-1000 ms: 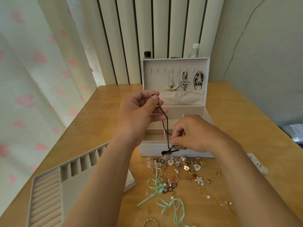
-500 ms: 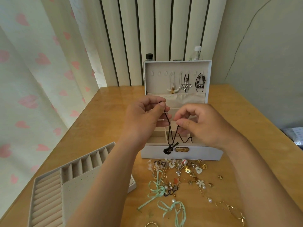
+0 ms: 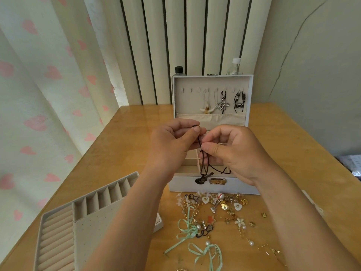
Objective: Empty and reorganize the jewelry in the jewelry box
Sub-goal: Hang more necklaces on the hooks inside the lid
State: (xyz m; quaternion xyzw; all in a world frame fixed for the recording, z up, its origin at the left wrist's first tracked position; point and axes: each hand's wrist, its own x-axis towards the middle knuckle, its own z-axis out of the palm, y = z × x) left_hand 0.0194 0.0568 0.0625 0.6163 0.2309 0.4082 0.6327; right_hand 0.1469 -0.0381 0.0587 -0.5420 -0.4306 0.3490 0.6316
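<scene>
Head view, and the right hand (image 3: 232, 151) has come up fast: a second ago it was low by the pendant at the near front of the jewelry box (image 3: 214, 187), half a second ago it was on its way, and now it sits just beside the left hand (image 3: 172, 145), both raised in front of the open lid (image 3: 179, 94). To me that reads as gathering the black cord necklace (image 3: 204, 163) short so it can go up on one of the free hooks (image 3: 192, 89) at the left of the lid, beside the three hanging necklaces (image 3: 222, 105) on the right, but that's a judgement and nothing is hooked yet. Grips now: left thumb and forefinger are closed tight on the top end of the cord, other fingers curled in behind. Right thumb and forefinger pinch the same cord just below, very close to the left fingertips. From there the cord drops in a doubled loop and its dark pendant (image 3: 199, 180) dangles in front of the box's near wall, just left of the metal clasp (image 3: 217, 181). Plenty still waiting: the loose jewelry pile (image 3: 220, 204) on the table (image 3: 127, 143) just near of the box, and the lifted-out tray (image 3: 58, 231) at near left
</scene>
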